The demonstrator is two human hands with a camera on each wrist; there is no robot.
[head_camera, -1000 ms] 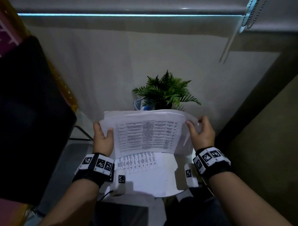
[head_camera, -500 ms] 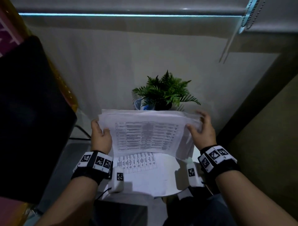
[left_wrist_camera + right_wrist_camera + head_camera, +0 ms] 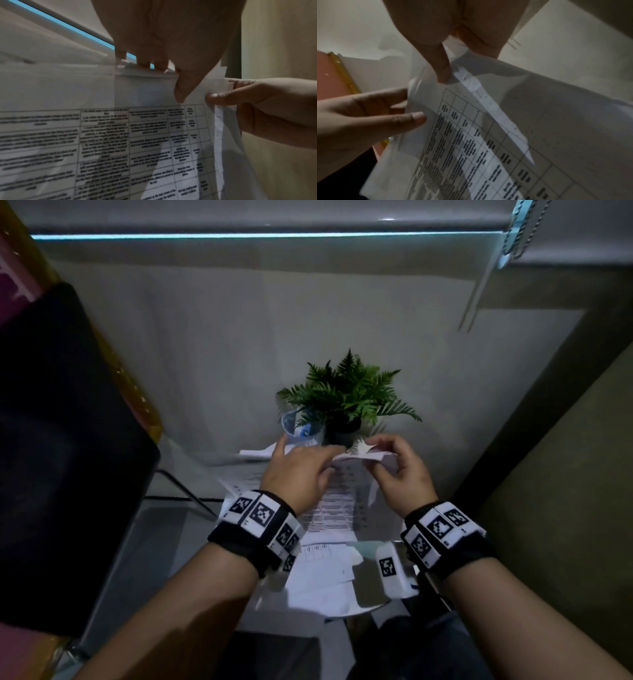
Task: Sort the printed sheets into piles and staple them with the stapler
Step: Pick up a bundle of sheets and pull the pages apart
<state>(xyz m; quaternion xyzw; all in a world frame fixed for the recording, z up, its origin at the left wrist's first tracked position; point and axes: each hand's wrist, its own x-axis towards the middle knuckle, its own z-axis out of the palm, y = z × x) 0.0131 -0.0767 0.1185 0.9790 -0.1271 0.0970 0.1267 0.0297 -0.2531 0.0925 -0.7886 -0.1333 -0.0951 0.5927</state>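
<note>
I hold a stack of printed sheets with tables on them above a small round table. My left hand reaches across to the stack's far edge; in the left wrist view its fingers lie behind the top edge of the sheets and its thumb presses the front. My right hand pinches the fanned far right corner, thumb in front. More printed sheets lie flat on the table under my wrists. No stapler is in view.
A potted fern and a clear cup stand at the table's far edge, close behind my hands. A black chair back fills the left. A wall runs along the right.
Both hands left the stack's side edges and came together at its far right corner. The stack tipped away and now hangs lower over the table.
</note>
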